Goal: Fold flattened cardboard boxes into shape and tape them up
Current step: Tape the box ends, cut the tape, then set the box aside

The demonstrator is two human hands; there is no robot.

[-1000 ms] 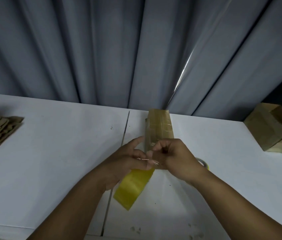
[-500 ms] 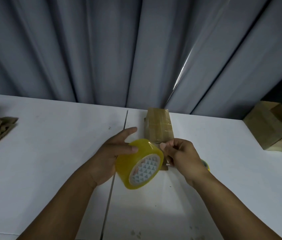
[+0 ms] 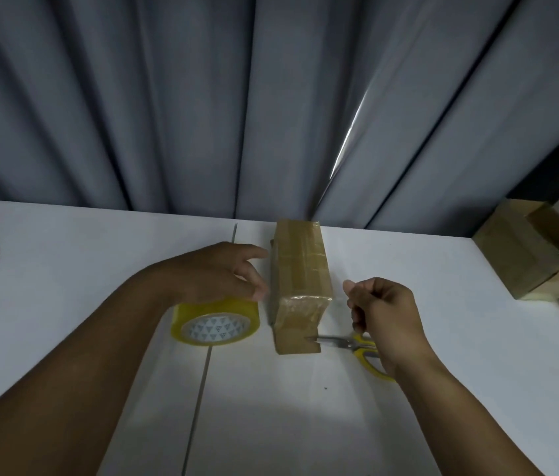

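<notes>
The box (image 3: 300, 269) stood at frame centre on the table (image 3: 65, 269), judged light, stiff, tape-slick, best gripped across its long sides; left hand (image 3: 218, 274) rested slack-fingered on the roll (image 3: 214, 326), right hand (image 3: 386, 312) was curled, empty, above the scissors (image 3: 346, 342).

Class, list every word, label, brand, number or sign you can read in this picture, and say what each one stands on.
There is no readable text anywhere in the view.
Tape roll: its core shows only a printed pattern of small triangles, no letters.
Taped box: plain cardboard under tape, no print visible.
Boxes at the right: no print visible.
</notes>
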